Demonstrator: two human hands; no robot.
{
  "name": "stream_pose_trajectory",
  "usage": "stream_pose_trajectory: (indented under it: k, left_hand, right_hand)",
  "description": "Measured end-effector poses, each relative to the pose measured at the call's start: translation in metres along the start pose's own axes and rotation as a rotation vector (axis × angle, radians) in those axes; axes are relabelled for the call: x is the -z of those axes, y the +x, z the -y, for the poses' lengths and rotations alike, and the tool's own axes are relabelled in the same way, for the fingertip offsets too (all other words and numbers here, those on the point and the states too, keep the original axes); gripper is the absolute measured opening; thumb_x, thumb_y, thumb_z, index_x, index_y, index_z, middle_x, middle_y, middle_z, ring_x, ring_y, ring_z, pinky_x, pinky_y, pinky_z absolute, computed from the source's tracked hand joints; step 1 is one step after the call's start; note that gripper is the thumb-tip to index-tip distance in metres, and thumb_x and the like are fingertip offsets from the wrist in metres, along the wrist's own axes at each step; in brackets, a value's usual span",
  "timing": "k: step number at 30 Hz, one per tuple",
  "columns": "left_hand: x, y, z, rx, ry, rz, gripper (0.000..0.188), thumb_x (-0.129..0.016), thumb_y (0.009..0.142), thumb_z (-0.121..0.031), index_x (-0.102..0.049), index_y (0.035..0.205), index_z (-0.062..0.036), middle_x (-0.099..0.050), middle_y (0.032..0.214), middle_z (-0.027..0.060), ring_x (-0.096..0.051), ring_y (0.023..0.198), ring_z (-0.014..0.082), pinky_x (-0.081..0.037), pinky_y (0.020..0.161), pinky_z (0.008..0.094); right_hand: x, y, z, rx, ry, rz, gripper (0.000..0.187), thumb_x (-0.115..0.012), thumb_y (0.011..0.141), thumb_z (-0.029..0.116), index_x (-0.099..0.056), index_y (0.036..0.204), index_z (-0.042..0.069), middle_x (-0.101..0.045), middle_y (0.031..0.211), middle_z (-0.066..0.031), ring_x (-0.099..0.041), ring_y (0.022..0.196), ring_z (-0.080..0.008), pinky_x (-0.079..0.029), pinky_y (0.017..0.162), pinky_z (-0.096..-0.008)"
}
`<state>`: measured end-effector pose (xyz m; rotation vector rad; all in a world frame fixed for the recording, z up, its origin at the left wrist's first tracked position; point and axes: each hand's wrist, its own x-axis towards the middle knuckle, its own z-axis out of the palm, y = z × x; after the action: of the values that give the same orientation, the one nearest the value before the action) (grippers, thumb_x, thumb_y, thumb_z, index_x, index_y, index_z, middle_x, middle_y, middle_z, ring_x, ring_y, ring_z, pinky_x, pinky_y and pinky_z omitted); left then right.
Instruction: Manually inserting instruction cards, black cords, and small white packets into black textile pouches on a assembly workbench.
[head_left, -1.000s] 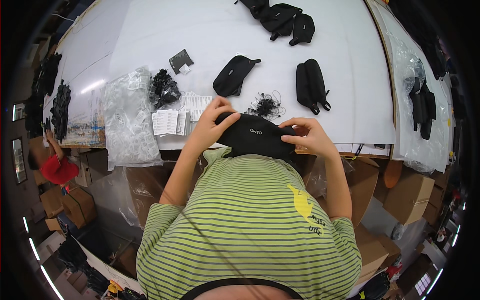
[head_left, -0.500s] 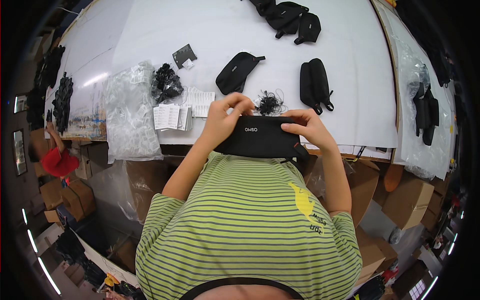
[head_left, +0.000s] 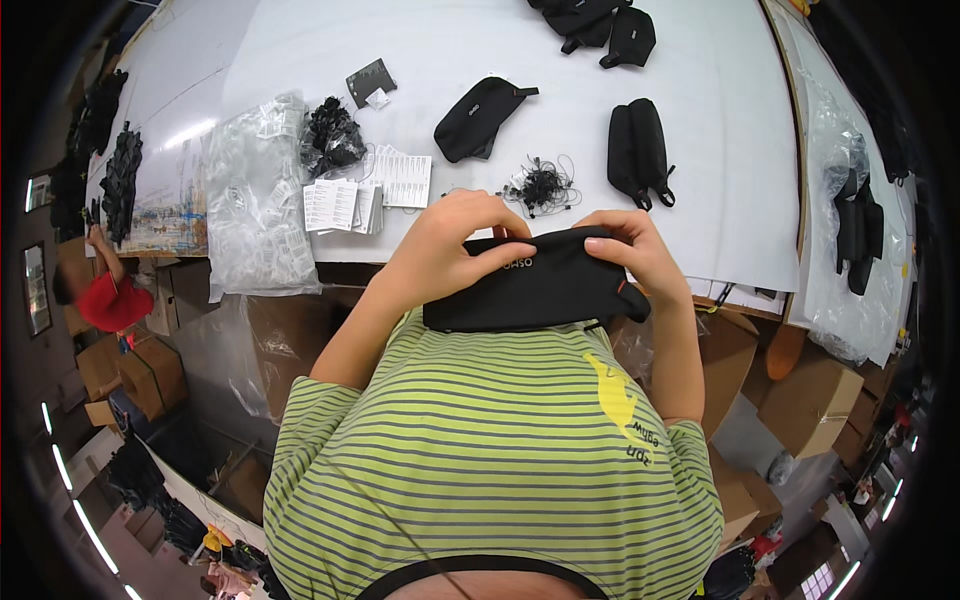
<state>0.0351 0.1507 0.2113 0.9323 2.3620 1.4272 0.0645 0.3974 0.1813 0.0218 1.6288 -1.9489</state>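
A black zip pouch [head_left: 530, 295] with a small white printed mark lies against my striped shirt, its long upper edge at the table's front. My left hand [head_left: 462, 245] pinches that upper edge near the middle, its thumb partly covering the mark. Toward the right end, my right hand [head_left: 638, 255] grips the same edge between thumb and fingers. A short loop tab with an orange bit sticks out below my right hand. Just beyond the pouch rests a tangle of thin black cords [head_left: 541, 186]. Farther off lies another black pouch [head_left: 482, 118], on top of something dark.
White printed cards [head_left: 342, 207] and a bundle of black cords [head_left: 332, 138] lie left, beside a clear plastic bag [head_left: 258, 205]. Two black pouches [head_left: 638, 152] stand at right; more [head_left: 630, 38] lie at the back. Cardboard boxes [head_left: 812, 408] are below the table. A person in red [head_left: 115, 300] is far left.
My left hand has slid right along the pouch's upper edge, closer to my right hand, and now partly covers the mark. The pouch has shifted slightly to the right.
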Motion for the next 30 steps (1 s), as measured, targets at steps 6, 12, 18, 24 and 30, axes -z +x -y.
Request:
stream_pose_trajectory:
  k: [6, 12, 18, 24, 30]
  left_hand:
    - [-0.006, -0.005, -0.001, 0.139, -0.119, 0.034, 0.011, -0.062, 0.081, -0.014, -0.062, 0.081, -0.0022, -0.061, 0.073, 0.0085, -0.057, 0.069, 0.0228, -0.043, 0.064, 0.0319]
    - [-0.002, -0.005, -0.013, 0.161, -0.155, 0.034, 0.010, -0.058, 0.083, -0.008, -0.060, 0.083, 0.0016, -0.061, 0.074, 0.0087, -0.059, 0.069, 0.0196, -0.045, 0.066, 0.0275]
    - [-0.007, -0.015, -0.022, 0.042, -0.097, -0.087, 0.015, -0.067, 0.076, -0.013, -0.060, 0.086, -0.0051, -0.060, 0.079, 0.0050, -0.056, 0.074, 0.0219, -0.043, 0.070, 0.0311]
    - [-0.011, -0.022, -0.021, -0.134, 0.180, -0.133, 0.019, -0.073, 0.067, -0.013, -0.060, 0.081, -0.0078, -0.058, 0.082, 0.0020, -0.054, 0.074, 0.0193, -0.041, 0.068, 0.0296]
    - [-0.014, -0.020, -0.025, -0.076, 0.057, -0.214, 0.010, -0.068, 0.067, -0.003, -0.060, 0.073, -0.0051, -0.059, 0.072, 0.0033, -0.056, 0.065, 0.0169, -0.042, 0.063, 0.0269]
  right_hand:
    - [-0.019, -0.001, 0.016, 0.489, -0.726, -0.139, 0.022, -0.067, 0.077, 0.018, -0.065, 0.096, 0.006, -0.065, 0.078, -0.0055, -0.060, 0.070, -0.0190, -0.046, 0.067, -0.0284]
    - [-0.047, -0.012, 0.042, 0.285, -0.762, -0.052, 0.013, -0.067, 0.074, 0.010, -0.065, 0.085, 0.003, -0.064, 0.075, -0.0079, -0.058, 0.067, -0.0200, -0.044, 0.065, -0.0282]
    - [-0.049, -0.013, 0.035, 0.296, -0.678, -0.124, 0.008, -0.065, 0.076, 0.007, -0.064, 0.080, 0.001, -0.061, 0.071, -0.0071, -0.055, 0.064, -0.0184, -0.042, 0.059, -0.0261]
    - [-0.054, -0.015, 0.032, 0.326, -0.719, -0.160, 0.010, -0.064, 0.077, 0.014, -0.065, 0.078, 0.005, -0.060, 0.068, -0.0064, -0.053, 0.062, -0.0214, -0.043, 0.059, -0.0296]
    - [-0.057, -0.016, 0.032, 0.405, -0.812, -0.174, 0.009, -0.065, 0.076, 0.014, -0.064, 0.074, 0.005, -0.059, 0.066, -0.0058, -0.052, 0.061, -0.0223, -0.042, 0.059, -0.0308]
